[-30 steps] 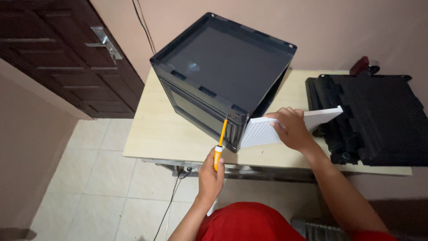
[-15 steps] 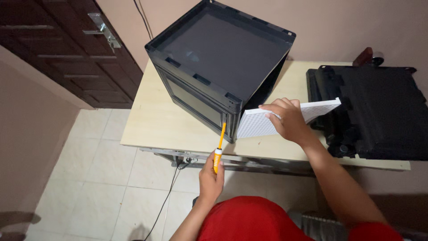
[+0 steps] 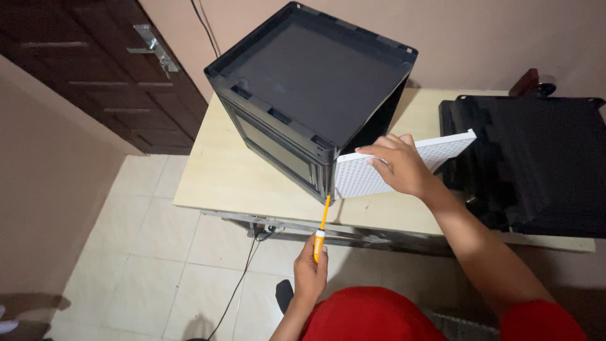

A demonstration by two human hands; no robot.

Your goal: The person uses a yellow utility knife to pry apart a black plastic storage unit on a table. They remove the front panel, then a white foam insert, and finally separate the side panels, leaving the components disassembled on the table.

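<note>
Seemingly screwdriver (image 3: 322,222) in left hand (image 3: 310,273), tip at case (image 3: 303,101)

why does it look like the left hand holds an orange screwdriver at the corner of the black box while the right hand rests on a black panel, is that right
Not quite. In the head view the right hand rests on a white panel, not a black one. The rest holds: the left hand holds an orange screwdriver at the corner of the black box.
</note>
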